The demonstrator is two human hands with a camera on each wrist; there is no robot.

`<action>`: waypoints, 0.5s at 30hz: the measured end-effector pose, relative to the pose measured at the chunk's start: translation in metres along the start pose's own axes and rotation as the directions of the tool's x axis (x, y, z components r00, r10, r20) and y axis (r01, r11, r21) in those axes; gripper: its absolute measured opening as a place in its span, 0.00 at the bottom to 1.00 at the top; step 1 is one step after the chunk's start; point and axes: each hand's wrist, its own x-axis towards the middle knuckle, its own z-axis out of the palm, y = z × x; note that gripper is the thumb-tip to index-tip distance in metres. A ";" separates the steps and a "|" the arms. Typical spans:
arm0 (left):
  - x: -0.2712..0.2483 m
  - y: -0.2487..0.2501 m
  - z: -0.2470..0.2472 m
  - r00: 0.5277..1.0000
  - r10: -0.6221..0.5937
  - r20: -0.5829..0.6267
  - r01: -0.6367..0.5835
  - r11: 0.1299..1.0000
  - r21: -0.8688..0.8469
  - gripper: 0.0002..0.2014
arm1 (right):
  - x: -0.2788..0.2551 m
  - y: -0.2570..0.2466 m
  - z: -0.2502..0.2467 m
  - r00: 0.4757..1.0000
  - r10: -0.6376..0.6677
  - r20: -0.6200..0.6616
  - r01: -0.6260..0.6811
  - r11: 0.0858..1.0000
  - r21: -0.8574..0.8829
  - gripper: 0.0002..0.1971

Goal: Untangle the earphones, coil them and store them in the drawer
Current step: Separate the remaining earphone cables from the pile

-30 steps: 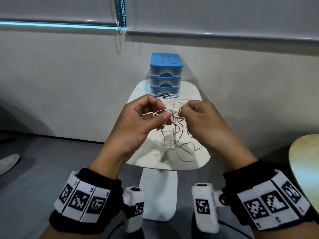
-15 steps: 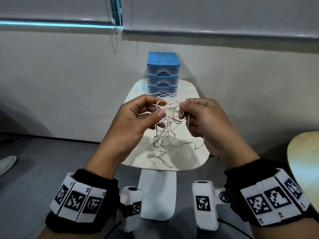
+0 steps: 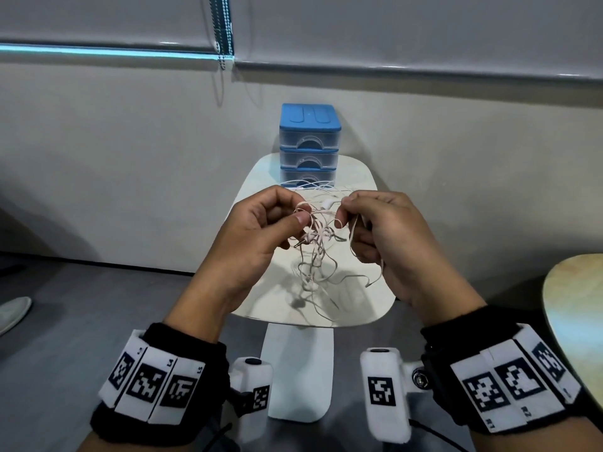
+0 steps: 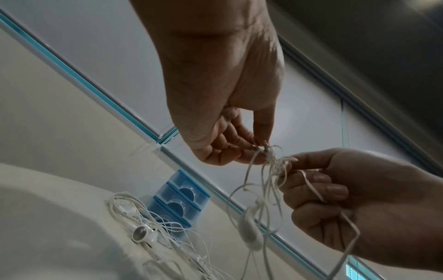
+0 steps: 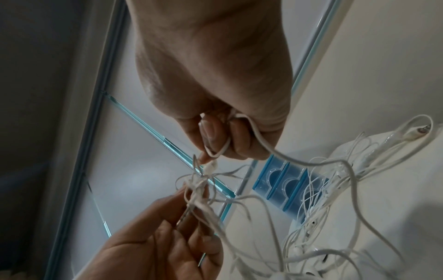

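Your left hand has its grip closed on the tangled earphones, thumb and forefinger pinching a strand at the knot. Your right hand pinches the same knot from the other side, fingers curled, with a flat length of the cord running through its palm and out below. The knot sits between the two hands, held up above the counter; loose loops hang from it, and an oval inline remote dangles on one strand in the left wrist view. Both wrists carry black bands with white coded tags and a white camera block. A second heap of white earphones lies on the counter's far part, an earbud showing, just in front of the drawer unit. That unit is blue-topped, with three clear drawers stacked, all pushed in, standing at the counter's far edge against the wall. The counter is small, white, with rounded corners, on a white pedestal over grey floor. Another pale round tabletop shows at the right edge; a window blind with a bead chain hangs above the wall.
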 end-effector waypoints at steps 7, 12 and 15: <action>0.000 0.008 -0.004 0.991 -0.104 -0.089 0.083 0.973 -0.214 0.06 | 0.010 0.010 -0.027 0.998 -0.020 -0.064 -0.018 0.847 -0.531 0.16; 0.000 0.016 -0.003 0.982 -0.111 -0.151 0.081 0.978 -0.192 0.05 | 0.015 0.022 -0.040 0.993 0.032 -0.109 -0.104 0.643 -0.759 0.10; -0.001 0.018 -0.002 0.981 -0.108 -0.162 0.078 0.980 -0.183 0.03 | 0.017 0.035 -0.039 0.993 -0.034 -0.117 -0.076 0.576 -0.814 0.06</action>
